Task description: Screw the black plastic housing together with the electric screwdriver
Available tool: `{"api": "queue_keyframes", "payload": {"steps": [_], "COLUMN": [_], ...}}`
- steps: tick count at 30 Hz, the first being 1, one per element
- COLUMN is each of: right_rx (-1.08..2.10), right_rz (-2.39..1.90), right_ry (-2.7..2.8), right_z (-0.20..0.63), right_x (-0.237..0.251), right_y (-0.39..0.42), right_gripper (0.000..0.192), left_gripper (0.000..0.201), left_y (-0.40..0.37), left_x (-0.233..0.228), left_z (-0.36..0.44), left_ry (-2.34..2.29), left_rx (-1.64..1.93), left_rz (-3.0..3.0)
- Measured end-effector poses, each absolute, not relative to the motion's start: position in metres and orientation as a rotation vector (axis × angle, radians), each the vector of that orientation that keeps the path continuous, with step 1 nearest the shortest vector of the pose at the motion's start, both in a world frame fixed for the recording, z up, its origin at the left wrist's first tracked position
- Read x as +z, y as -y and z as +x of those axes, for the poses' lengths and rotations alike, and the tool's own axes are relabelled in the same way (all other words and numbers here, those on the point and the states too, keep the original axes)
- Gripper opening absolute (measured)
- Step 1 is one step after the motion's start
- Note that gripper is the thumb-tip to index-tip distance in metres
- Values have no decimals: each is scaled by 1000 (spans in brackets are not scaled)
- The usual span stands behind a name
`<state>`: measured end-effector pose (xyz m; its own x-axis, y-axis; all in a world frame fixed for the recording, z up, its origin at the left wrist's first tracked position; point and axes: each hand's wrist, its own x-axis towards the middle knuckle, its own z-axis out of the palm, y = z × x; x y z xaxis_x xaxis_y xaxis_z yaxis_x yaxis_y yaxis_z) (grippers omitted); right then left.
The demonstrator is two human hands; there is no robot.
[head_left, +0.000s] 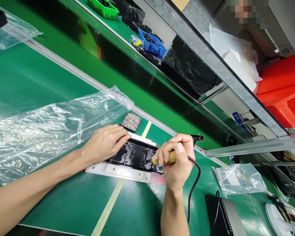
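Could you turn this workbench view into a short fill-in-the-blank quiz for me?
1. The right hand grips a corded tool with a ____ handle.
2. The left hand presses flat on a ____ plastic part seated in a white fixture.
3. Past the left hand's fingertips sits a small black tray of tiny ____.
4. The bench surface is ____.

Missing words: yellow; black; screws; green

black plastic part (pixel 135 154) | flat in white jig (pixel 127 171) | yellow-handled tool (pixel 163 159) tip touching it
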<state>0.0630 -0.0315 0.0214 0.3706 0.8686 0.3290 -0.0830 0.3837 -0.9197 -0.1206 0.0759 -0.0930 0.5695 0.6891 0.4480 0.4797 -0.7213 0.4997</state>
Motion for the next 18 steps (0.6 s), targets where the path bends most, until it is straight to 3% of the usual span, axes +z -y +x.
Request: {"api": "queue_keyframes", "payload": {"steps": [6, 18], "right_rx": [776, 784], "right_rz": [-938, -913], "right_ry": [990, 1038], "right_z": [65, 72], "right_x": [18, 29], "right_y": [31, 30], "right_gripper": [33, 29], "left_gripper": [38, 37], "left_y": [-76, -75], "left_x": [-94, -92], "left_z": [-121, -121], "left_ry": [-962, -964], "left_rx": [917, 904], "left_rz": [2474, 2491]}}
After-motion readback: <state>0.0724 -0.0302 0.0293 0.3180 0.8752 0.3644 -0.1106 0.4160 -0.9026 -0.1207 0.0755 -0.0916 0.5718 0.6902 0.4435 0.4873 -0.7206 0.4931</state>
